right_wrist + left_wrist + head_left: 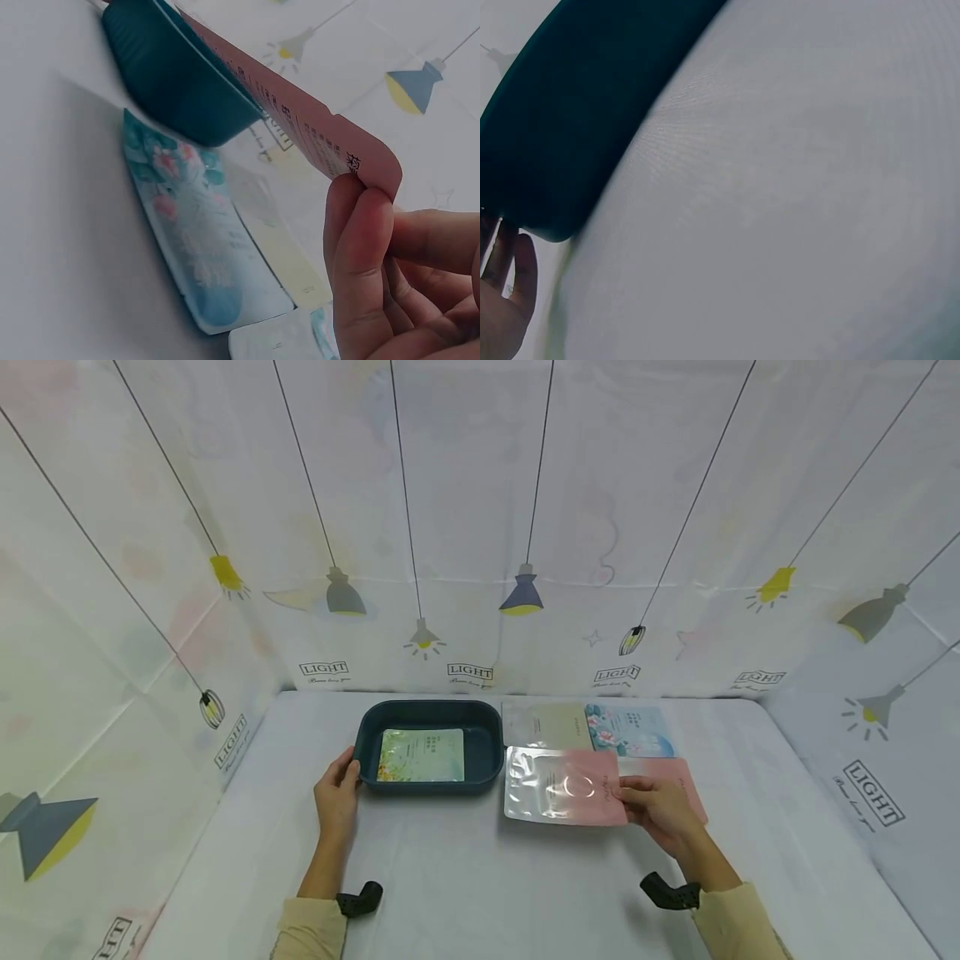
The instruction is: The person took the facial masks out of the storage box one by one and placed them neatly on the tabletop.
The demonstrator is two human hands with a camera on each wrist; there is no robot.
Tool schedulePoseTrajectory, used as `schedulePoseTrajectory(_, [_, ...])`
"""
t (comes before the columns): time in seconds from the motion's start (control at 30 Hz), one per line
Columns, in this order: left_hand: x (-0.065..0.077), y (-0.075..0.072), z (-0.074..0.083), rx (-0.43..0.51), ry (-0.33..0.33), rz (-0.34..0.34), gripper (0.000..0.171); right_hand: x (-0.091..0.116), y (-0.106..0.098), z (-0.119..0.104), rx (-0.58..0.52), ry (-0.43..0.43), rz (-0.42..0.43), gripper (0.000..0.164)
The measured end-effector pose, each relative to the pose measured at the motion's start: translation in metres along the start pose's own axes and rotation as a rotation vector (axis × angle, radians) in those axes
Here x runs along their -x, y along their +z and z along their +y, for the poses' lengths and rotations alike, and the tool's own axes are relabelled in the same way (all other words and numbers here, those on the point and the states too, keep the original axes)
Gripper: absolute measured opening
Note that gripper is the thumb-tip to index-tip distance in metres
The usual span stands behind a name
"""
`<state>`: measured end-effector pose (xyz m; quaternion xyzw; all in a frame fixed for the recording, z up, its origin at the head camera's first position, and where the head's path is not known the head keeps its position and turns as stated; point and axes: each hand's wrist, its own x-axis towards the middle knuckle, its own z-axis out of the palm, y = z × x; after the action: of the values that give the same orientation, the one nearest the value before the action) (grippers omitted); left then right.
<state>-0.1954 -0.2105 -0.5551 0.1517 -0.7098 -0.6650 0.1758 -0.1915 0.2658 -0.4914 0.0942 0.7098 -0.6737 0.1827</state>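
A pink-and-silver sheet mask packet [566, 787] is pinched at its right edge between the thumb and fingers of my right hand [663, 814]. In the right wrist view this packet [330, 146] is lifted and tilted, above a blue floral packet [199, 240]. Left of it stands a dark teal tray [429, 788] with a green floral packet [423, 756] lying flat inside. My left hand [336, 802] touches the tray's left end with its fingers. The left wrist view shows those fingers fairly straight against the tray wall [570, 112]; their tips are partly hidden.
Behind the held packet lie a beige packet [546, 727] and the blue floral packet [630, 729]. Another pink packet [663, 768] lies partly under my right hand. A white cloth covers the table [450, 877]; lamp-printed curtains [465, 527] enclose its back and sides.
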Motion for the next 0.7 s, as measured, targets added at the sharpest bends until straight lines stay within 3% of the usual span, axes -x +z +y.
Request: schedulePoseTrajectory(0.7, [0.0, 0.0, -0.001, 0.003, -0.008, -0.008, 0.04, 0.011, 0.011, 0.042, 0.109, 0.077, 0.015, 0.036])
